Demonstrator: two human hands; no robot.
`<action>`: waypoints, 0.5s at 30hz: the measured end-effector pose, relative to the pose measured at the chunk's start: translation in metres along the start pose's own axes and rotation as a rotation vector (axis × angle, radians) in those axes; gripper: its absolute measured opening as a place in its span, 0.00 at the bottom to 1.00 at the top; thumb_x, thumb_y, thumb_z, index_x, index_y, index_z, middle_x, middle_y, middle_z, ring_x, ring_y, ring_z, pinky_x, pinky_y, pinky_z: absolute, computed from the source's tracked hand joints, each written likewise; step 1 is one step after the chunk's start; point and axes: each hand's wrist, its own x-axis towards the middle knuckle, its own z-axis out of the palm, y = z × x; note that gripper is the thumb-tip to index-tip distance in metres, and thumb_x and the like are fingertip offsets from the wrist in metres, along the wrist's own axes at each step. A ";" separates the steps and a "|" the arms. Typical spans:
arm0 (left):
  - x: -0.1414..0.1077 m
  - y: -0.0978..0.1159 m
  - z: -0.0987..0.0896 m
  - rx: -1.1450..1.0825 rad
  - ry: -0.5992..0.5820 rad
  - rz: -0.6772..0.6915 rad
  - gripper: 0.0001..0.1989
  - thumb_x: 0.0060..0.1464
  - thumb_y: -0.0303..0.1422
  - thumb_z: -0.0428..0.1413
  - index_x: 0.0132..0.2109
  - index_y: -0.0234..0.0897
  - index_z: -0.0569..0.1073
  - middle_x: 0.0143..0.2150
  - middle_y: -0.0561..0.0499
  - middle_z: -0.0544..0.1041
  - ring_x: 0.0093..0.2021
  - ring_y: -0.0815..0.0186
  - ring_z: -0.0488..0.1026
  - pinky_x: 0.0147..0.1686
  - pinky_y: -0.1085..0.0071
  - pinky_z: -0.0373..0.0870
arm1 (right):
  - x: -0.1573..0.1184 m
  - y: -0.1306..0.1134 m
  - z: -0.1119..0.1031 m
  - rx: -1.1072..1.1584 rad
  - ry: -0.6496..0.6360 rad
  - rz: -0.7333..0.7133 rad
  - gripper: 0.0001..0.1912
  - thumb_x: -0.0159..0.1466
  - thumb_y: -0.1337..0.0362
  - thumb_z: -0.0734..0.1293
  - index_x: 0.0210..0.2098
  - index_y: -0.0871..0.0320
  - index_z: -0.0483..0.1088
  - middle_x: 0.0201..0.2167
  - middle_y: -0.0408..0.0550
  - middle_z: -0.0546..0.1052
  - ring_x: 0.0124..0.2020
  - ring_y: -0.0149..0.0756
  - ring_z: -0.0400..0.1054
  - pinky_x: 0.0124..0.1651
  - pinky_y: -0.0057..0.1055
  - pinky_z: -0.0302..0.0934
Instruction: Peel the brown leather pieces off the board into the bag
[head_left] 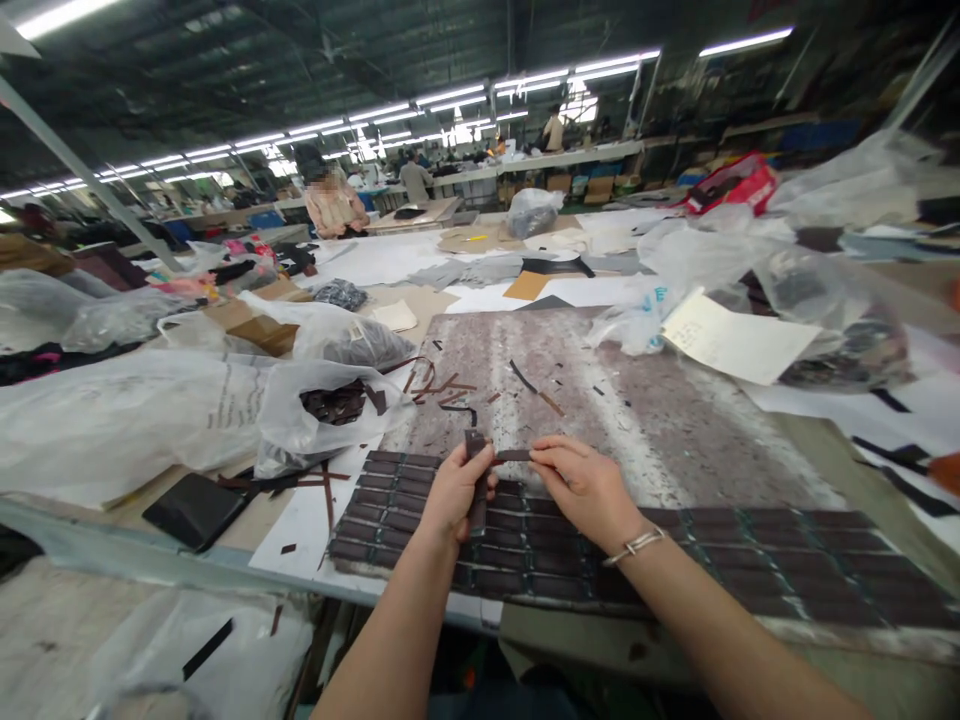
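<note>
Hands (519,485) raised over board (555,400) | left gripping dark piece (478,520) upright | right pinching short strip (514,456) level

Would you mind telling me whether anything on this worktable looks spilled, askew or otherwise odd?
Loose brown and black offcuts lie strewn at odd angles on the speckled board, beyond the orderly dark pieces. A cream sheet slants against a clear bag. Both look like ordinary work clutter.

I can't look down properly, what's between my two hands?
In the head view, a narrow dark strip lies between them, pinched by the right hand and reaching toward the left hand.
</note>
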 end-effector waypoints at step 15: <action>0.017 0.019 -0.029 0.500 0.288 0.358 0.17 0.44 0.35 0.57 0.43 0.35 0.68 0.27 0.53 0.73 0.18 0.76 0.61 0.19 0.79 0.57 | 0.022 0.016 0.019 0.085 -0.188 0.522 0.07 0.55 0.62 0.66 0.32 0.53 0.75 0.30 0.40 0.77 0.32 0.32 0.69 0.39 0.28 0.62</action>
